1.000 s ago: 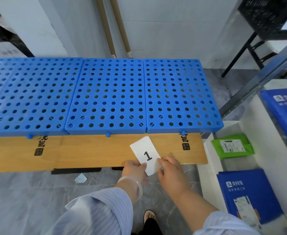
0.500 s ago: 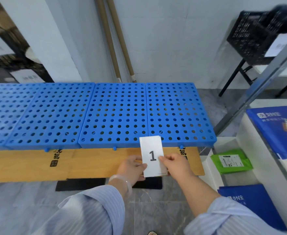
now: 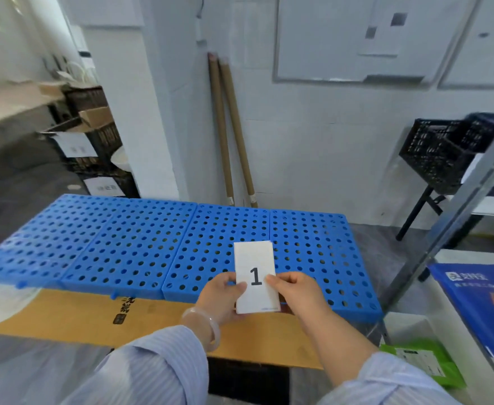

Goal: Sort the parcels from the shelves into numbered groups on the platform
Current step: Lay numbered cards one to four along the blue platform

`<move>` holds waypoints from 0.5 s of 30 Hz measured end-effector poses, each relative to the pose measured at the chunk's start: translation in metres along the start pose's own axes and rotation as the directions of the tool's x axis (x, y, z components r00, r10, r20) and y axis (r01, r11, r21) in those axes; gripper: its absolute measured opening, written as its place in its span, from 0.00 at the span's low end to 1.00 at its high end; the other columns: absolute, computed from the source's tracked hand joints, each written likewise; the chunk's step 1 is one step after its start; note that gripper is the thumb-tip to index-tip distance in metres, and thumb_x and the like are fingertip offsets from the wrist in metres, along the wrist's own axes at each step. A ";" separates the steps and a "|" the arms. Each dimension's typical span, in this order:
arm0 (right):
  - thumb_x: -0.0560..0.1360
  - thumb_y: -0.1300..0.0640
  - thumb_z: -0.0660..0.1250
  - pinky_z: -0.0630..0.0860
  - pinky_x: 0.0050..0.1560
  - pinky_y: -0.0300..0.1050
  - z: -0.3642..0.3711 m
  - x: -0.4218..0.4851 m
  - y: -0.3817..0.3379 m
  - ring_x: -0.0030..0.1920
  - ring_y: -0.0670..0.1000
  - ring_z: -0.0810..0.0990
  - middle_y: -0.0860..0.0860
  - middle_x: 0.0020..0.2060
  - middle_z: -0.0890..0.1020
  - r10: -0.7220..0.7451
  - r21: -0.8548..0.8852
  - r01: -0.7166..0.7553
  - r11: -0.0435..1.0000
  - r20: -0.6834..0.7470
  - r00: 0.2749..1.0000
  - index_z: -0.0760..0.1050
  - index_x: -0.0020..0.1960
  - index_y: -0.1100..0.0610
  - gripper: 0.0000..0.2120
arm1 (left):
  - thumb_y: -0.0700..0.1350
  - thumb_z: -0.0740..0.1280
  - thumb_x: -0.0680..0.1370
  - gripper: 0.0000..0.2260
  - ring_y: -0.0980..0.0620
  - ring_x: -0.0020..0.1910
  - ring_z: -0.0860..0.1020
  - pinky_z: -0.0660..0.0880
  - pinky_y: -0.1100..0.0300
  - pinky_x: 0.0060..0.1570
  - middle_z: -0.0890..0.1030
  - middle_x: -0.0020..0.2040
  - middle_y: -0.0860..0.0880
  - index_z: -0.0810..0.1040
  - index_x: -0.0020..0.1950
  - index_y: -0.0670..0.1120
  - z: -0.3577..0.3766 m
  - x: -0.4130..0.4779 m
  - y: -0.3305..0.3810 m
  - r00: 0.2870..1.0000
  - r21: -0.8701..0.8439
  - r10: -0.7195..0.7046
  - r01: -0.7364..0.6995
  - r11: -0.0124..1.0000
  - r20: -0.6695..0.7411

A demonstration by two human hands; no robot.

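1. Right now both grips are closed on the number card (image 3: pixel 256 277). My left grip (image 3: pixel 221 299) pinches its left edge and my right grip (image 3: pixel 295 293) pinches its right edge. The card, marked "1", is held up facing me over the front edge of the blue platform (image 3: pixel 140 244), towards its right end.
2. It looks like thin paper, perhaps a small stack: light, floppy and easy to crease. I judge an edge pinch right for it. Laid on the perforated top it could slide, so I would set it down flat.
3. The parcels lie on the shelves (image 3: pixel 456 257) at my right, a blue parcel (image 3: pixel 473 311) higher and a green parcel (image 3: pixel 424 361) lower. Both look like flat, soft mailer bags — light, with slick film, I judge — so I would take them by an edge or under a flat palm.
4. A grey shelf upright (image 3: pixel 450 217) slants between the platform and those parcels, so any reach must go round it. A brown board (image 3: pixel 73 314) juts out under the platform's front. Two cardboard tubes (image 3: pixel 222 127) lean on the wall behind, and a black crate (image 3: pixel 438 153) stands far right, well apart.
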State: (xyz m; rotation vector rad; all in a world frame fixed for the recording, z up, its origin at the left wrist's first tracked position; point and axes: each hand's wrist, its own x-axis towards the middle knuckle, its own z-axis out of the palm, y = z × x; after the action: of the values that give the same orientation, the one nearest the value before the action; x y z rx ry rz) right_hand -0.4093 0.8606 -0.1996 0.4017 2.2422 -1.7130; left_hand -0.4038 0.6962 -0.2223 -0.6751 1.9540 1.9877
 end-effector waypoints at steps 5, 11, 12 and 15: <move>0.74 0.54 0.72 0.75 0.26 0.36 0.029 0.004 -0.017 0.37 0.47 0.81 0.53 0.41 0.82 0.001 0.009 -0.001 1.000 0.080 0.997 0.77 0.51 0.66 0.15 | 0.40 0.65 0.79 0.07 0.41 0.53 0.80 0.82 0.45 0.44 0.81 0.54 0.42 0.75 0.56 0.46 -0.033 -0.010 0.003 0.998 -0.080 -0.010 0.005 0.997 -0.061; 0.75 0.55 0.71 0.82 0.46 0.54 0.097 0.014 -0.040 0.43 0.53 0.83 0.56 0.43 0.84 -0.036 -0.036 0.042 0.998 0.153 0.988 0.77 0.46 0.62 0.10 | 0.42 0.67 0.78 0.08 0.42 0.52 0.80 0.82 0.49 0.38 0.81 0.53 0.42 0.75 0.56 0.46 -0.101 -0.006 0.009 0.988 -0.097 0.019 -0.034 0.995 -0.151; 0.75 0.55 0.71 0.82 0.46 0.54 0.110 0.016 -0.044 0.44 0.53 0.83 0.56 0.43 0.83 -0.045 -0.039 0.052 0.998 0.160 0.986 0.77 0.47 0.62 0.09 | 0.42 0.68 0.78 0.08 0.42 0.52 0.80 0.82 0.47 0.40 0.81 0.53 0.42 0.75 0.57 0.46 -0.114 -0.004 0.011 0.986 -0.097 0.024 -0.040 0.994 -0.166; 0.75 0.56 0.70 0.82 0.43 0.50 0.157 0.024 -0.058 0.45 0.55 0.83 0.56 0.45 0.83 -0.059 -0.060 0.071 0.996 0.179 0.982 0.77 0.49 0.61 0.09 | 0.44 0.68 0.77 0.11 0.43 0.51 0.81 0.82 0.46 0.42 0.82 0.53 0.43 0.75 0.59 0.47 -0.159 0.002 0.013 0.979 -0.136 0.020 -0.049 0.990 -0.204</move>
State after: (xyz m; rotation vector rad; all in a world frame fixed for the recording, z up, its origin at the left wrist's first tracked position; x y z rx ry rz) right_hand -0.4448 0.6956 -0.1972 0.1560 2.1979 -1.6314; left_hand -0.3904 0.5380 -0.2086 -0.9171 1.9610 2.1691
